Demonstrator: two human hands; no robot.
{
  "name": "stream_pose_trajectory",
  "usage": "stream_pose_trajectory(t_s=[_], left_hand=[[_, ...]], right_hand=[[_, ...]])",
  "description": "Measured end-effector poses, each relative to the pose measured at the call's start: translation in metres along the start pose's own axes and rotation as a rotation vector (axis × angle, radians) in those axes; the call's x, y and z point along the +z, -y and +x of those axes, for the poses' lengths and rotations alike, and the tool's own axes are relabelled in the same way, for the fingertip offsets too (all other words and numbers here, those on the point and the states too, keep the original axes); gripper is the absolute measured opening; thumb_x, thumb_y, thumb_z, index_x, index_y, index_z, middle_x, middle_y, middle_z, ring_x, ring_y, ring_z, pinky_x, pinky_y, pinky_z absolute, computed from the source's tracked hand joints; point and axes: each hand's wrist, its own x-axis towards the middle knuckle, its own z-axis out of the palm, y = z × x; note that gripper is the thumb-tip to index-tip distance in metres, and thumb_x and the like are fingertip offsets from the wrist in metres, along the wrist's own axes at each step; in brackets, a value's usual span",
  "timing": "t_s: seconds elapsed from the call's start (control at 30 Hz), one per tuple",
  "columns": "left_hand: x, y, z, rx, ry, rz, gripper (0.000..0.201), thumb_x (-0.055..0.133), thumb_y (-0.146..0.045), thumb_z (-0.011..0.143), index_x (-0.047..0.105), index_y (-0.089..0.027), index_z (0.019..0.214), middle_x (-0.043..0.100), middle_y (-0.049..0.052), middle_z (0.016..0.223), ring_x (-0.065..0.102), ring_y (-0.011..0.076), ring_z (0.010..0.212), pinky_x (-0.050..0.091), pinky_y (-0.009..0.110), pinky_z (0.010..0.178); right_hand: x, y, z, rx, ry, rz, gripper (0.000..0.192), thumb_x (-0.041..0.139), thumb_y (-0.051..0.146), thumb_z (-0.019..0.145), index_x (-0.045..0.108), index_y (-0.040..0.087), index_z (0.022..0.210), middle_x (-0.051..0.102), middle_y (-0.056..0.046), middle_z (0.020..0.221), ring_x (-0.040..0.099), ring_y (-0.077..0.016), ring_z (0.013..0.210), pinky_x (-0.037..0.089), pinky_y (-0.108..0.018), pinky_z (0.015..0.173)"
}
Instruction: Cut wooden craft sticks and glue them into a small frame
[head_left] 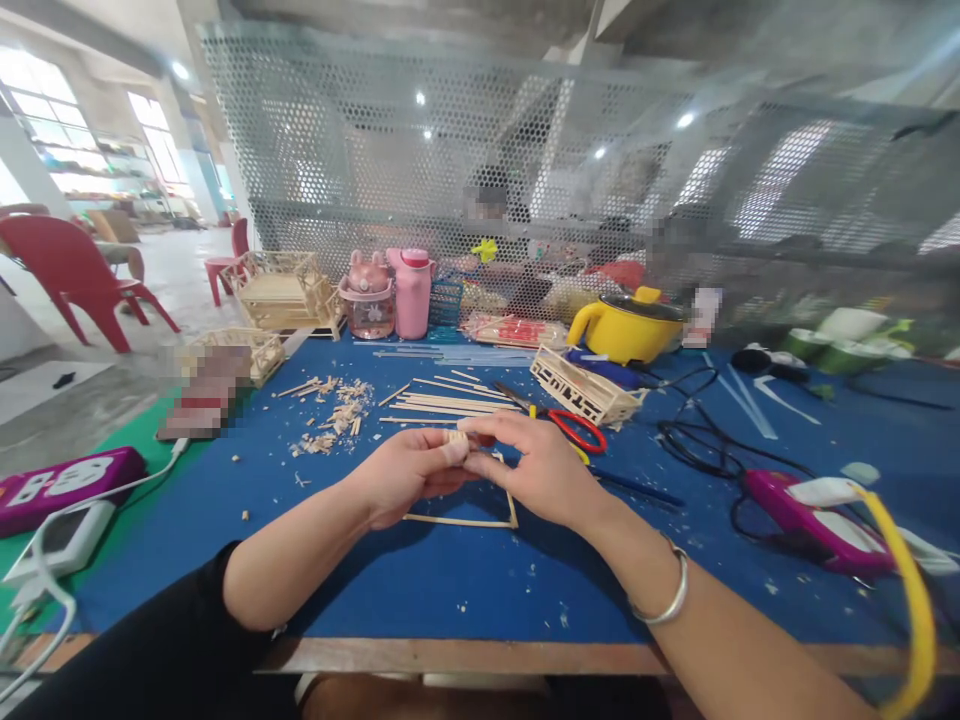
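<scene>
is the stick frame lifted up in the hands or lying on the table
Partly lifted. Left hand and right hand pinch the stick frame at its far edge, while its near edge seems to rest on the blue table.

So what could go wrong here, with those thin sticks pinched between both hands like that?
1. The thin wooden stick frame looks frail; the left hand and right hand both pinch its top, so squeezing might snap it.
2. The red-handled scissors lie just beyond the right hand, so a reach could catch them.
3. Loose wooden sticks and wood scraps lie close behind; a sweeping forearm could scatter them.
</scene>
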Motion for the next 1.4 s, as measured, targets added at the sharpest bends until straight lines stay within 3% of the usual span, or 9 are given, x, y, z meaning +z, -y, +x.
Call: stream_pose_trajectory(t_s=[0.37, 0.6, 0.8, 1.0, 1.23, 1.4], left_hand=[[0.003, -0.003, -0.001, -0.106, 0.005, -0.038, 0.012, 0.066, -0.023, 0.08, 0.068, -0.014, 0.087, 0.072, 0.008, 0.094, 0.068, 0.0104, 0.076, 0.051, 0.02, 0.072], [0.003, -0.002, -0.002, -0.169, 0.009, 0.021, 0.017, 0.069, -0.027, 0.077, 0.068, -0.015, 0.088, 0.072, 0.009, 0.1, 0.069, 0.0111, 0.077, 0.052, 0.021, 0.072], [0.004, 0.0, -0.002, -0.205, 0.027, 0.044, 0.017, 0.068, -0.026, 0.077, 0.069, -0.014, 0.089, 0.072, 0.009, 0.099, 0.068, 0.0112, 0.075, 0.053, 0.024, 0.074], [0.005, 0.003, -0.001, -0.184, 0.094, 0.046, 0.02, 0.071, -0.027, 0.074, 0.069, -0.014, 0.089, 0.072, 0.01, 0.097, 0.067, 0.0113, 0.075, 0.052, 0.028, 0.08], [0.006, 0.008, 0.0, -0.147, 0.042, 0.114, 0.027, 0.076, -0.032, 0.069, 0.07, -0.014, 0.087, 0.072, 0.009, 0.098, 0.067, 0.0136, 0.082, 0.05, 0.03, 0.084], [0.006, 0.009, 0.001, -0.059, 0.013, 0.122, 0.026, 0.078, -0.029, 0.065, 0.07, -0.012, 0.083, 0.072, 0.008, 0.09, 0.067, 0.0136, 0.08, 0.049, 0.029, 0.086]], right_hand=[[0.007, -0.012, -0.002, 0.175, -0.058, 0.314, 0.013, 0.061, 0.03, 0.08, 0.067, 0.018, 0.084, 0.069, -0.003, 0.084, 0.062, -0.0137, 0.071, 0.051, -0.028, 0.07], [-0.003, -0.014, -0.003, 0.045, -0.031, 0.182, 0.011, 0.053, 0.021, 0.085, 0.063, 0.017, 0.084, 0.066, -0.002, 0.084, 0.059, -0.0135, 0.081, 0.045, -0.027, 0.078], [-0.008, -0.016, -0.004, 0.0, 0.079, 0.122, 0.014, 0.05, 0.021, 0.088, 0.063, 0.018, 0.083, 0.066, -0.002, 0.084, 0.059, -0.0133, 0.081, 0.044, -0.027, 0.079], [-0.007, -0.015, -0.004, 0.023, 0.132, 0.107, 0.014, 0.053, 0.022, 0.087, 0.066, 0.018, 0.085, 0.069, -0.002, 0.085, 0.061, -0.0129, 0.08, 0.044, -0.025, 0.076], [-0.007, -0.015, -0.006, 0.008, 0.099, 0.049, 0.013, 0.055, 0.022, 0.085, 0.067, 0.017, 0.082, 0.07, -0.002, 0.08, 0.062, -0.0136, 0.075, 0.045, -0.026, 0.072], [-0.006, -0.017, -0.006, 0.033, 0.048, 0.145, 0.016, 0.052, 0.022, 0.086, 0.067, 0.018, 0.087, 0.07, -0.002, 0.082, 0.064, -0.0136, 0.078, 0.047, -0.027, 0.076]])
